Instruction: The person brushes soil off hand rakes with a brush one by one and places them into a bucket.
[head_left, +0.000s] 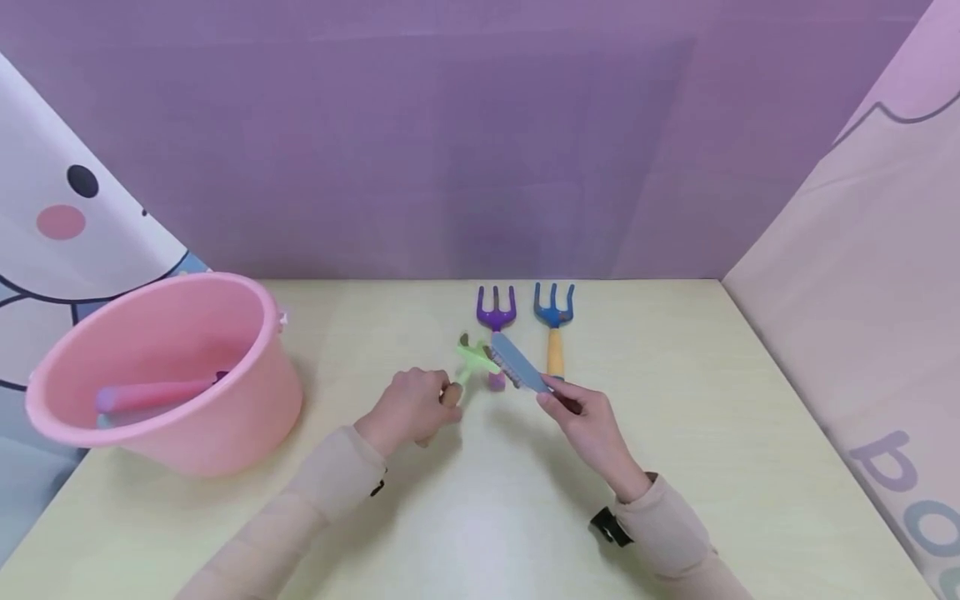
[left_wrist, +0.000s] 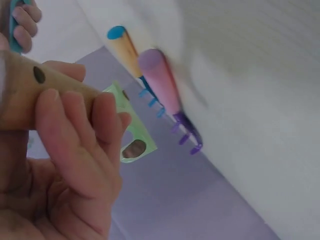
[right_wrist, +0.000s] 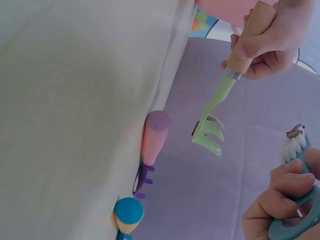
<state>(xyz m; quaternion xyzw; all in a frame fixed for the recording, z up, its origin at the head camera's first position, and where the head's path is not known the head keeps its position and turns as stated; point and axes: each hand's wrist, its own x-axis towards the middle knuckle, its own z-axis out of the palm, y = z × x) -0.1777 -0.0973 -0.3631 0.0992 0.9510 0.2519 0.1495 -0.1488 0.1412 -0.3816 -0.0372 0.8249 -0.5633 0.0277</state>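
Note:
My left hand (head_left: 408, 406) grips the wooden handle of a small light-green hand rake (head_left: 474, 357), held up off the table. Brown patches mark the rake's tines (right_wrist: 210, 135) in the right wrist view. My right hand (head_left: 596, 427) holds a blue scrubbing brush (head_left: 516, 362) by its looped handle, with the head close to the rake. Brown bits cling to the brush's white bristles (right_wrist: 292, 146). Behind them, a purple garden fork (head_left: 497, 319) with a pink handle and a blue garden fork (head_left: 553, 317) with a yellow handle lie side by side on the table.
A pink bucket (head_left: 247, 417) stands at the table's left, with a pink-handled tool (head_left: 161, 394) inside. A purple wall (head_left: 450, 150) runs along the back edge, and printed panels rise at both sides. The pale table (head_left: 712, 375) extends right of the forks.

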